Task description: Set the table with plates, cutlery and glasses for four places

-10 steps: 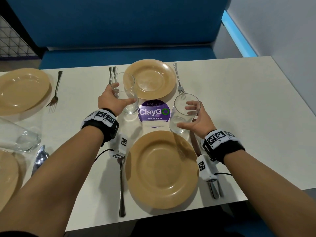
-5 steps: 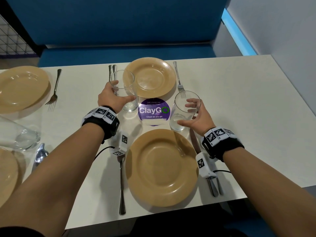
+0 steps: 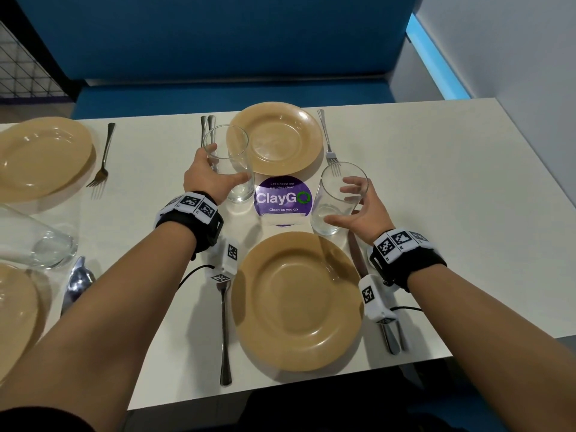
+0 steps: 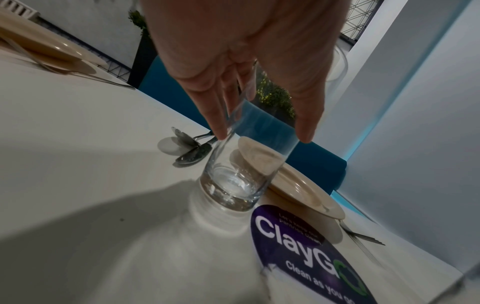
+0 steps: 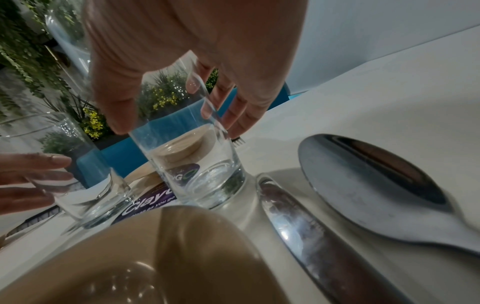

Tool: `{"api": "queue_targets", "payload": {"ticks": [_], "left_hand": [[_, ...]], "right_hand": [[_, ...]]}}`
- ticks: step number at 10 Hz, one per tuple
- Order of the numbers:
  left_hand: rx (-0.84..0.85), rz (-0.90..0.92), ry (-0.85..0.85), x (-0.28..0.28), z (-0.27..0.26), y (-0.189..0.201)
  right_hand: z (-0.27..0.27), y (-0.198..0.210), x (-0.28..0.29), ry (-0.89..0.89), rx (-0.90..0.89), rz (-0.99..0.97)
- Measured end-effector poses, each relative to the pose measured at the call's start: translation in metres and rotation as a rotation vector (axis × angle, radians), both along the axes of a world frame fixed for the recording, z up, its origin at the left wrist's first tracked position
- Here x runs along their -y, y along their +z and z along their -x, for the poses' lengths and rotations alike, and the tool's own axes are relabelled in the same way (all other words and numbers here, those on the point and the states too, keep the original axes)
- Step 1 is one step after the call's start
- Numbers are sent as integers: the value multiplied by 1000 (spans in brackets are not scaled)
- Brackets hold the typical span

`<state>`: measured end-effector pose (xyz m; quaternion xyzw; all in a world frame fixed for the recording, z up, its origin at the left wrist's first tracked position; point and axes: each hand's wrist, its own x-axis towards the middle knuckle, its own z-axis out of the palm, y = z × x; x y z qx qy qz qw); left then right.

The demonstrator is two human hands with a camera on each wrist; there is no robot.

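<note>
Since a second ago the right hand [image 3: 358, 210] has opened, its fingers now spread loose around the right clear drinking glass [image 3: 338, 199], which stands on the white table [image 3: 436, 188] beside the purple round sticker [image 3: 283, 197]. The left hand [image 3: 208, 179] still grips the left clear glass [image 3: 230, 165], its base down near the far tan plate [image 3: 277, 138]. A steel knife [image 5: 311, 232] and spoon [image 5: 376, 179] lie beside the near tan plate [image 3: 299, 300].
</note>
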<state>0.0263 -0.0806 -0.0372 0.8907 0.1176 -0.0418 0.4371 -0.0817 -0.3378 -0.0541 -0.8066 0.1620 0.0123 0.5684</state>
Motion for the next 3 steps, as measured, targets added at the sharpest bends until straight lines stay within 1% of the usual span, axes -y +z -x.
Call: {"api": "queue_targets", "payload": {"ticks": [2,3], "left_hand": [[-61,54,-11,-3,12,4],[-100,29,-60,-7,24,14]], "right_hand": [[5,7,-1,-3,-24,16],[9,17,6,32,-59,116]]}}
